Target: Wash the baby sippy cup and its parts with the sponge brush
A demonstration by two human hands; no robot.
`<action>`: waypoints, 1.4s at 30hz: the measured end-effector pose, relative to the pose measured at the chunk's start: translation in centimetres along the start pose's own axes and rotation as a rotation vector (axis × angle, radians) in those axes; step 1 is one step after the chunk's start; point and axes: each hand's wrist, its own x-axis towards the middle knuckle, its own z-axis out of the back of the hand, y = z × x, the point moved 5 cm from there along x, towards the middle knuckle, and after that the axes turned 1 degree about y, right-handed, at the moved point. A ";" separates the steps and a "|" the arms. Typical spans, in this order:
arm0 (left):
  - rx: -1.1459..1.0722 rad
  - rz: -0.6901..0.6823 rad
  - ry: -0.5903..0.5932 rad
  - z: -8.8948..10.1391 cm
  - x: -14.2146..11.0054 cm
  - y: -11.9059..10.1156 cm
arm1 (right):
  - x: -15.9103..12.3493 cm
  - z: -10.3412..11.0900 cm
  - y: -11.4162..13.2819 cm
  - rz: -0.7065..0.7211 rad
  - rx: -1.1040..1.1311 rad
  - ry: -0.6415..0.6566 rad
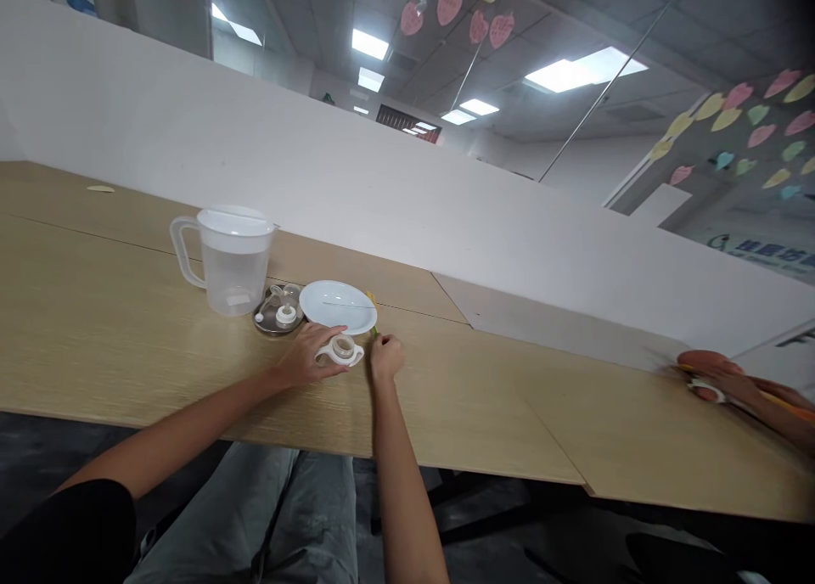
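My left hand is closed around a baby bottle with white side handles; its open neck faces up toward me. Just right of it, my right hand is a fist around a thin yellow-green stick, whose kind I cannot make out. The stick's far part passes by the right rim of a white plate. Left of the plate lies a round metal dish holding a white bottle collar with a teat and a clear part with a tube.
A clear lidded pitcher stands behind the metal dish at left. A low white partition runs along the table's back. At far right, another person's hands handle an orange-red object and something white.
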 end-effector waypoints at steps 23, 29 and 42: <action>-0.044 0.073 -0.202 2.8 0.6 2.5 | 0.0 1.0 1.3 0.096 0.156 -0.067; 0.324 0.298 -0.213 4.7 0.8 8.0 | 1.4 0.1 3.2 0.238 0.349 0.042; 0.578 0.497 -0.057 3.3 -0.2 11.4 | 3.4 -2.6 3.3 0.238 0.319 0.233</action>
